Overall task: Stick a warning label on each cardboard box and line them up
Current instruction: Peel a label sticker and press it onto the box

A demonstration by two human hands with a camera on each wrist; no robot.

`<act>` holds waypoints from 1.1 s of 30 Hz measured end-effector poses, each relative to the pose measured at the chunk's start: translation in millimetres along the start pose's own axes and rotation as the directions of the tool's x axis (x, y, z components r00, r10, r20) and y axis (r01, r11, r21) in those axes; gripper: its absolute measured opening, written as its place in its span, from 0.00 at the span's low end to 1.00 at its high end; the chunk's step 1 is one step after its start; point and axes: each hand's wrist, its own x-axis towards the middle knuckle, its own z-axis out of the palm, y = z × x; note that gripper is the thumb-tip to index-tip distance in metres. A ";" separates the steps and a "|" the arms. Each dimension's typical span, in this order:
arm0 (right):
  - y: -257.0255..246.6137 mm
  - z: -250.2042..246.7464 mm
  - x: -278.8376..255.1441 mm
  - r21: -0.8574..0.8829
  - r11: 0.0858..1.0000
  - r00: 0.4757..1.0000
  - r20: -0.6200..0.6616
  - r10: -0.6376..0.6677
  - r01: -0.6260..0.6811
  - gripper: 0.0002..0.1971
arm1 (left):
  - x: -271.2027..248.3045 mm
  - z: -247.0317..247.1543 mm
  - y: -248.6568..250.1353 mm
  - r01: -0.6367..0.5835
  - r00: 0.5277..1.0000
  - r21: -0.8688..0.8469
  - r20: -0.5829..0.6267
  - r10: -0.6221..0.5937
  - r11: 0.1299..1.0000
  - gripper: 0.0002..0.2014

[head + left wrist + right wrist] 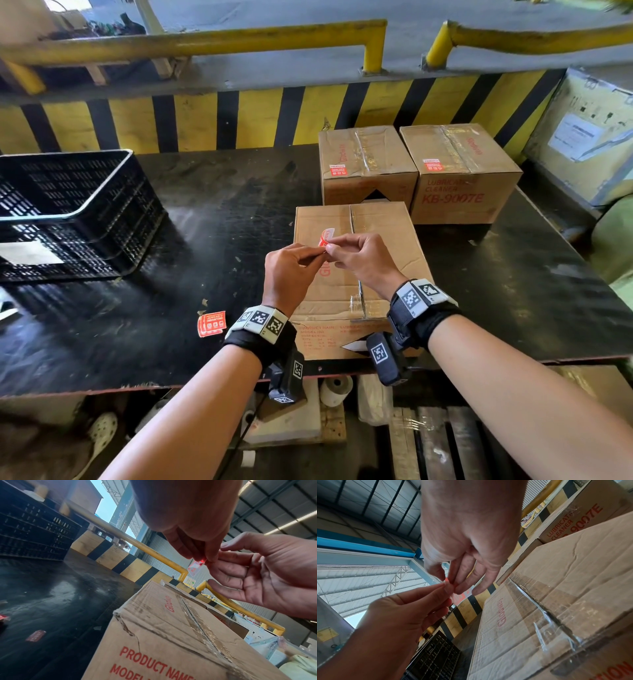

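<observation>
While pinched by both hands' fingers [317, 253] above near box [380, 233]: peeling label [325, 237].
Next: stick on top, then align beside far boxes [368, 161].

Label [325, 237] print — too small.

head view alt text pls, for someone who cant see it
Two hands, left hand and right hand, pinch a red warning label above an unlabelled cardboard box on a black table. Behind it, two labelled boxes stand side by side; spare labels and a black crate lie left.
</observation>
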 end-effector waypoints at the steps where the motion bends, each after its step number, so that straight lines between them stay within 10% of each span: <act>1: -0.3 0.0 0.1 -0.004 1.000 1.000 0.004 -0.001 0.001 0.11 | 0.0 -0.6 -0.3 0.009 1.000 -0.006 -0.001 -0.009 1.000 0.08; 33: -0.6 -3.2 -3.2 0.040 0.998 0.999 0.015 0.039 -0.039 0.11 | 5.3 -3.2 -2.3 -0.041 0.999 -0.030 0.014 0.041 0.999 0.08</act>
